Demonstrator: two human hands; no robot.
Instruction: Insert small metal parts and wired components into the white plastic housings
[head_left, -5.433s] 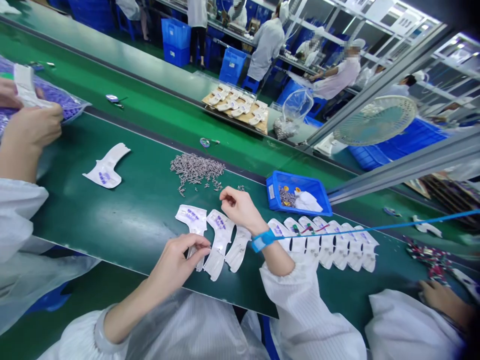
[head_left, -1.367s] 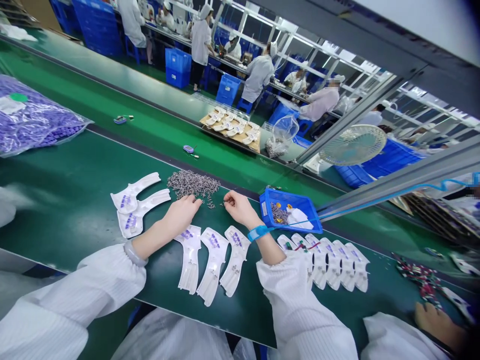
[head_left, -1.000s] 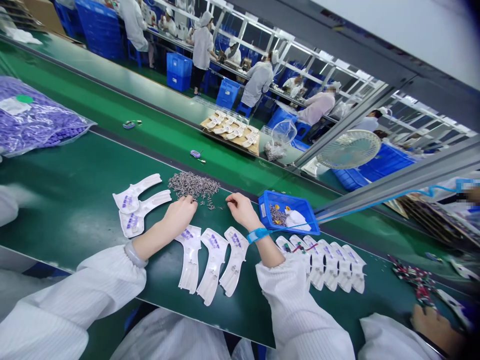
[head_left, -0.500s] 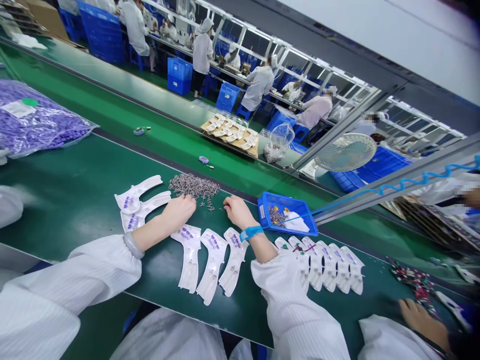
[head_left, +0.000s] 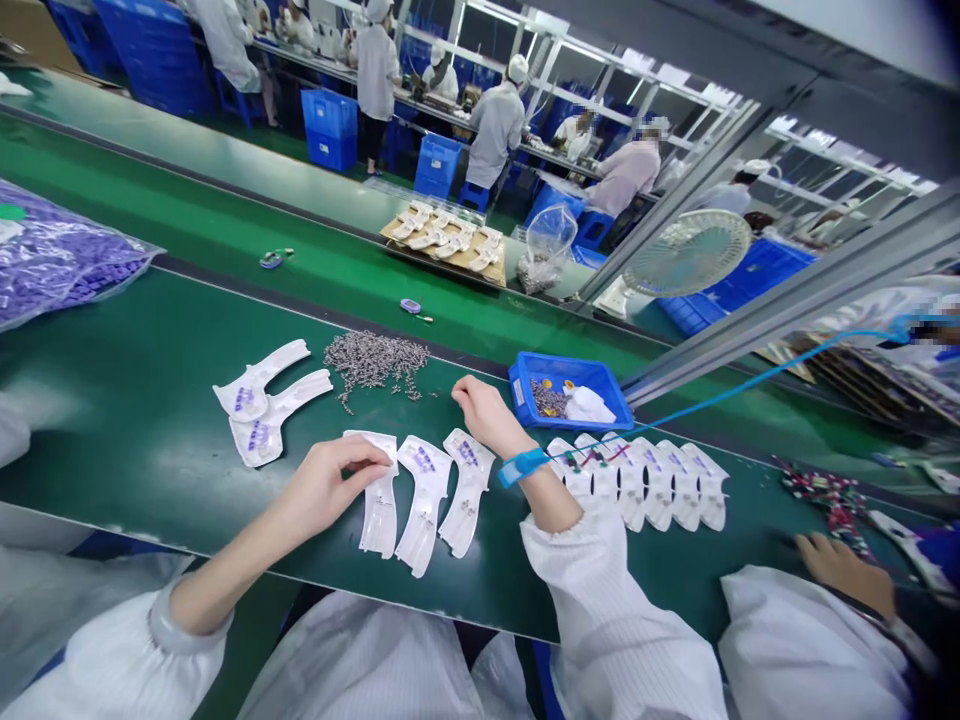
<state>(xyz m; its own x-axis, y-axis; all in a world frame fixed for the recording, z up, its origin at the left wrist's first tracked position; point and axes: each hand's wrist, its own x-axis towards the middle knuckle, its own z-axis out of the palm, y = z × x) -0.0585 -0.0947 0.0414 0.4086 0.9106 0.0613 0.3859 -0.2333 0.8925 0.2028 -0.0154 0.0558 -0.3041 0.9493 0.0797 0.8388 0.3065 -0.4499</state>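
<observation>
My left hand is over the leftmost of three white curved plastic housings, thumb and fingertips pinched at its upper part. Anything in that pinch is too small to make out. Next to this housing lie a second housing and a third, each with small purple parts inside. My right hand, with a blue wrist strap, is above the table, right of a pile of small metal screw-like pieces. Its fingers are closed together, and what they hold is hidden.
Two more housings lie left of the pile. A blue bin and a row of housings are to the right. A co-worker's hand rests near coloured wires. Behind runs a green conveyor; a purple-filled bag lies left.
My left hand has moved from the pile of metal pieces toward me, onto the leftmost housing. My right hand stays beside the pile, slightly farther from it. The camera view has shifted a little.
</observation>
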